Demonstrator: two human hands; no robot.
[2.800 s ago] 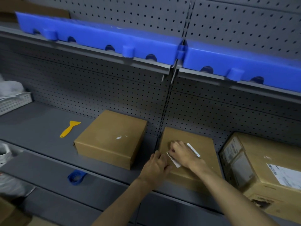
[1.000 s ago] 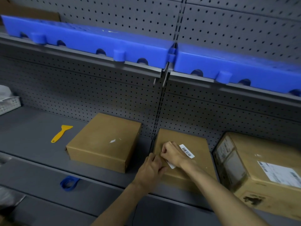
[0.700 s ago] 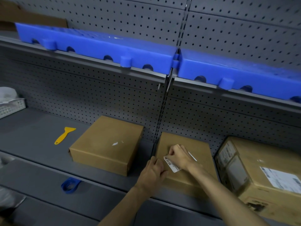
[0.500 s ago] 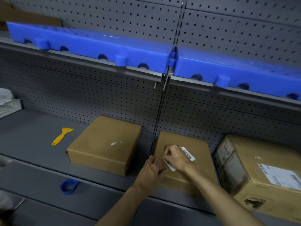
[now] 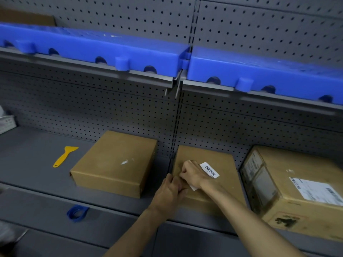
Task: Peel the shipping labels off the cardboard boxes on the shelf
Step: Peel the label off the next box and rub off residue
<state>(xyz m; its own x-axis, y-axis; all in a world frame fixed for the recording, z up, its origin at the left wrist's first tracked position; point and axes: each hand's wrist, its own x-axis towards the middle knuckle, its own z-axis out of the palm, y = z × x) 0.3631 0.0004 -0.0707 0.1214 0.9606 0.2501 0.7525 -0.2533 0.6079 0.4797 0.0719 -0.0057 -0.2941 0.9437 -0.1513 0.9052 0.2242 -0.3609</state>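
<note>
step: peeling label [image 5: 210, 170] off middle box [image 5: 219, 164] | right hand [image 5: 192, 175] pinching label | left hand [image 5: 169, 191] pressed on box's near-left edge | advice: I'd pull low, slow, keep box braced

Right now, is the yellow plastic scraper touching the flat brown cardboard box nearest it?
Apart. The head view shows bare grey shelf between the yellow plastic scraper and the flat brown cardboard box.

Stockroom, grey pegboard shelving [image 5: 130, 112] (boxes [image 5: 115, 162] stored)
</note>
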